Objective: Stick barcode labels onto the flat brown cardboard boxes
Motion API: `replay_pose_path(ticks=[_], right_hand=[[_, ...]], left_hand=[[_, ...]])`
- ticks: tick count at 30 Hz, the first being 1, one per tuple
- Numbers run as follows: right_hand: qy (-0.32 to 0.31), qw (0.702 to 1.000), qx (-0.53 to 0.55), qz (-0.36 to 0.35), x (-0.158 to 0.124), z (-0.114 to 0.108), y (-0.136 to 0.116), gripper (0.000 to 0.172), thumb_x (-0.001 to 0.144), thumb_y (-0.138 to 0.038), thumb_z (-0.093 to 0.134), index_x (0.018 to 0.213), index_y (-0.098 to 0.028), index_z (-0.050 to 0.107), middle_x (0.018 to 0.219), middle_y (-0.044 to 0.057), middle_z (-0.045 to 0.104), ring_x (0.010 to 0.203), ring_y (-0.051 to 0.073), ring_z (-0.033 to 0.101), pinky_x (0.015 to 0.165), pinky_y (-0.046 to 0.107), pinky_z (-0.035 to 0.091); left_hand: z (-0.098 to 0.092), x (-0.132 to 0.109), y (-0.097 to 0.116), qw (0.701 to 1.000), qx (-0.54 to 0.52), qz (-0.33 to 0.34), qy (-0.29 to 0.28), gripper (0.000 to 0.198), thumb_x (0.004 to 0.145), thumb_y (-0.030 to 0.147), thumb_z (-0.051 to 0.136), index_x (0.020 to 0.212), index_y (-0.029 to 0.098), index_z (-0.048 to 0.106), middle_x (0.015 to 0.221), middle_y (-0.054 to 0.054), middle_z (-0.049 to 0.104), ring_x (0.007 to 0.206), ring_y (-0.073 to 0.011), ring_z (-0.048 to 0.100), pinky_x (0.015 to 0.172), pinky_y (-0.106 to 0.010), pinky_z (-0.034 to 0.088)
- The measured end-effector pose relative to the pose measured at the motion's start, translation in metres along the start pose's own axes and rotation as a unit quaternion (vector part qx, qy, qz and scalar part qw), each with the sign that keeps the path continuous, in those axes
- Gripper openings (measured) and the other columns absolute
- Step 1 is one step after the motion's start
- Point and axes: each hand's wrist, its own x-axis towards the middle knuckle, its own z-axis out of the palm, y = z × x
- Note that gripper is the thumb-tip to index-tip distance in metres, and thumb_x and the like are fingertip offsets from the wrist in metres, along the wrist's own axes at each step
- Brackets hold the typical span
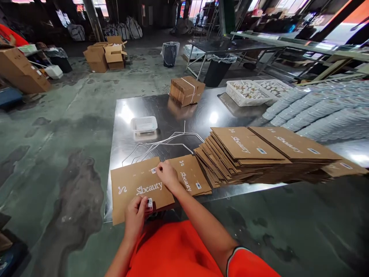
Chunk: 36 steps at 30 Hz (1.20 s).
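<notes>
A flat, folded cardboard box (127, 200) printed "Sbeauty" lies in front of me at the table's near left corner. My left hand (136, 211) pinches a strip of barcode stickers (149, 205) by the box's near edge. The fingers of my right hand (167, 174) are pressed together on a small white sticker (153, 171) near the box's far right corner. Under that forearm, a second flat box (190, 173) with the same print lies to the right, partly covered. What is beneath my right fingertips is hidden.
Stacks of flat boxes (245, 144) fill the table's right side. Loose white straps (170, 138) and a white plastic basket (144, 124) lie beyond. Farther back stand a strapped box bundle (187, 91), filled white crates (246, 92) and grey-white stacks (325, 107). The metal table (115, 150) ends at left.
</notes>
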Motion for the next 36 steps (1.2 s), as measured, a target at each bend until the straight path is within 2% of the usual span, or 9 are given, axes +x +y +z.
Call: replay_pose_path(ticks=[6, 13, 16, 19, 22, 24, 27, 32, 36], right_hand=[[-0.007, 0.996, -0.093, -0.005, -0.004, -0.007, -0.011, 0.019, 0.087, -0.027, 0.049, 0.081, -0.02, 0.066, 0.088, 0.006, 0.06, 0.085, 0.018, 0.055, 0.066, 0.027, 0.035], [-0.055, 0.989, -0.136, 0.035, 0.002, -0.016, -0.021, 0.039, 0.08, -0.053, 0.059, 0.092, -0.016, 0.063, 0.097, 0.012, 0.063, 0.084, 0.024, 0.061, 0.066, 0.03, 0.039], [-0.042, 0.994, -0.083, 0.049, 0.006, -0.011, -0.013, 0.044, 0.076, -0.051, 0.065, 0.099, -0.014, 0.057, 0.092, 0.011, 0.064, 0.082, 0.023, 0.061, 0.064, 0.028, 0.038], [-0.012, 0.999, 0.016, 0.04, 0.009, -0.001, 0.002, 0.028, 0.077, -0.04, 0.065, 0.089, -0.016, 0.056, 0.082, 0.005, 0.063, 0.076, 0.019, 0.058, 0.062, 0.027, 0.035], [0.006, 0.993, 0.114, 0.043, 0.011, 0.007, 0.018, 0.012, 0.078, -0.028, 0.06, 0.081, -0.017, 0.055, 0.074, 0.002, 0.062, 0.071, 0.016, 0.057, 0.063, 0.025, 0.037], [0.018, 0.987, 0.153, 0.053, 0.008, 0.01, 0.027, 0.01, 0.08, -0.022, 0.054, 0.088, -0.016, 0.056, 0.074, 0.001, 0.062, 0.071, 0.015, 0.058, 0.066, 0.025, 0.039], [0.042, 0.986, 0.151, 0.063, -0.005, 0.012, 0.031, 0.022, 0.082, -0.025, 0.051, 0.102, -0.016, 0.056, 0.084, 0.005, 0.063, 0.077, 0.018, 0.06, 0.07, 0.028, 0.042], [0.09, 0.993, 0.08, 0.01, -0.031, 0.01, 0.014, 0.02, 0.078, -0.027, 0.058, 0.096, -0.017, 0.062, 0.105, 0.015, 0.057, 0.098, 0.027, 0.056, 0.084, 0.037, 0.043], [0.094, 0.959, 0.266, -0.017, -0.041, -0.008, 0.005, 0.031, 0.076, -0.027, 0.06, 0.105, -0.019, 0.054, 0.102, 0.01, 0.061, 0.094, 0.024, 0.058, 0.084, 0.038, 0.046]], left_hand=[[0.002, 0.001, -0.002, 1.0, -0.005, -0.016, -0.002, 0.043, 0.084, 0.053, 0.047, 0.059, 0.018, 0.049, 0.059, -0.001, 0.051, 0.059, -0.0158, 0.048, 0.055, -0.024, 0.035], [0.0, 0.0, -0.001, 1.0, 0.006, -0.024, 0.004, 0.045, 0.082, 0.055, 0.048, 0.057, 0.018, 0.049, 0.058, -0.001, 0.05, 0.056, -0.0155, 0.047, 0.053, -0.024, 0.034], [0.001, -0.001, -0.003, 1.0, 0.016, -0.021, 0.012, 0.047, 0.081, 0.057, 0.048, 0.055, 0.018, 0.049, 0.055, -0.001, 0.048, 0.055, -0.0149, 0.046, 0.053, -0.024, 0.034], [0.001, -0.001, -0.001, 1.0, 0.002, -0.024, 0.017, 0.048, 0.079, 0.058, 0.05, 0.054, 0.017, 0.051, 0.053, -0.001, 0.048, 0.053, -0.0147, 0.046, 0.052, -0.024, 0.036], [-0.007, -0.002, 0.003, 0.998, -0.05, -0.038, -0.012, 0.043, 0.081, 0.055, 0.051, 0.074, 0.015, 0.066, 0.069, -0.005, 0.064, 0.065, -0.0184, 0.058, 0.061, -0.027, 0.045], [-0.019, -0.001, 0.002, 0.997, -0.064, -0.021, 0.03, 0.04, 0.082, 0.051, 0.052, 0.09, 0.016, 0.069, 0.101, -0.01, 0.069, 0.091, -0.0227, 0.063, 0.078, -0.031, 0.048], [-0.039, 0.008, -0.007, 0.985, 0.012, -0.015, 0.17, 0.033, 0.079, 0.047, 0.055, 0.077, 0.018, 0.069, 0.134, -0.011, 0.053, 0.12, -0.0289, 0.051, 0.097, -0.036, 0.041], [-0.057, 0.024, -0.027, 0.98, 0.061, -0.079, 0.173, 0.034, 0.074, 0.048, 0.056, 0.064, 0.017, 0.065, 0.138, -0.013, 0.049, 0.126, -0.0327, 0.045, 0.099, -0.041, 0.039], [-0.059, 0.013, -0.006, 0.965, -0.037, -0.096, 0.241, 0.048, 0.076, 0.052, 0.058, 0.105, 0.015, 0.069, 0.118, -0.012, 0.064, 0.105, -0.0304, 0.061, 0.084, -0.04, 0.051]])
